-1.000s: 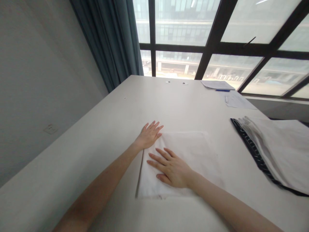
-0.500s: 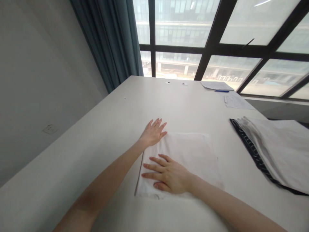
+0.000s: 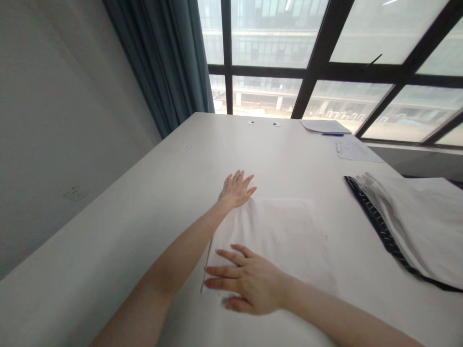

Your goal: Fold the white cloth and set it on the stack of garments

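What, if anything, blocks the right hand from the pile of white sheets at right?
Likely nothing, so probably yes: the right hand lies flat on the white cloth, holding nothing, and only bare table lies between it and the pile.

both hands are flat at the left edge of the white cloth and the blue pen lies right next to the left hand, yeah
No: in the head view the blue pen lies far from the left hand, beside the papers far across the table. The right hand and left hand are flat at the left edge of the white cloth.

Office, long table, papers, pen
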{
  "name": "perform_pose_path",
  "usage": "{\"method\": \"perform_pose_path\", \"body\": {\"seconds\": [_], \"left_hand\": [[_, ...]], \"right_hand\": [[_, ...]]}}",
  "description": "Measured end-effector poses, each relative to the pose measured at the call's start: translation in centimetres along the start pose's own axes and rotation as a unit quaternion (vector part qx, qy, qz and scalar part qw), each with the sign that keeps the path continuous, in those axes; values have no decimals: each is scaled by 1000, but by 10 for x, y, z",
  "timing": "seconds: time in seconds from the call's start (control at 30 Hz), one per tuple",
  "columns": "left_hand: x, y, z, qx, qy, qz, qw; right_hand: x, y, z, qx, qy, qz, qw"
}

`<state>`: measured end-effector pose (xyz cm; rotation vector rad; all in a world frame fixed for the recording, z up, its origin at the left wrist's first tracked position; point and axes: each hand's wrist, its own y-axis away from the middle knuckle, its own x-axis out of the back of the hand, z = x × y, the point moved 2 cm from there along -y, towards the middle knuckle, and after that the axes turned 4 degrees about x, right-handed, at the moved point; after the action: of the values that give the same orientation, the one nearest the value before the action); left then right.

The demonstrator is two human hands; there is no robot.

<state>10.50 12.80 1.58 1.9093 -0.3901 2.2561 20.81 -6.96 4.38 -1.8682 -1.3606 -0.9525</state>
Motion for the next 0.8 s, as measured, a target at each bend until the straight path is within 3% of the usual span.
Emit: {"method": "perform_pose_path", "body": {"seconds": [0.23,0.33,0.47,0.53,0.63,0.7,0.8], "left_hand": [[-3,-8,1,88,18,30,995],[-4,-11,-1,110,16,69,991],[-5,-10,-3,139,21,83,987],[-4,-9,-2,136,21,85,987],[-2,-4,1,117,9,114,987],[-1,-1,4,101,-5,137,985],[1,1,8,73,-14,158,985]], "right_hand": [[0,0,2,4,1,4,1000],[0,0,3,1,-8,9,1000],[-1,-1,1,3,-49,41,998],[2,-1,4,-33,-84,93,992],[15,6,18,-138,-101,214,962],[30,13,35,-203,-51,275,938],[54,25,71,-275,89,303,908]]}}
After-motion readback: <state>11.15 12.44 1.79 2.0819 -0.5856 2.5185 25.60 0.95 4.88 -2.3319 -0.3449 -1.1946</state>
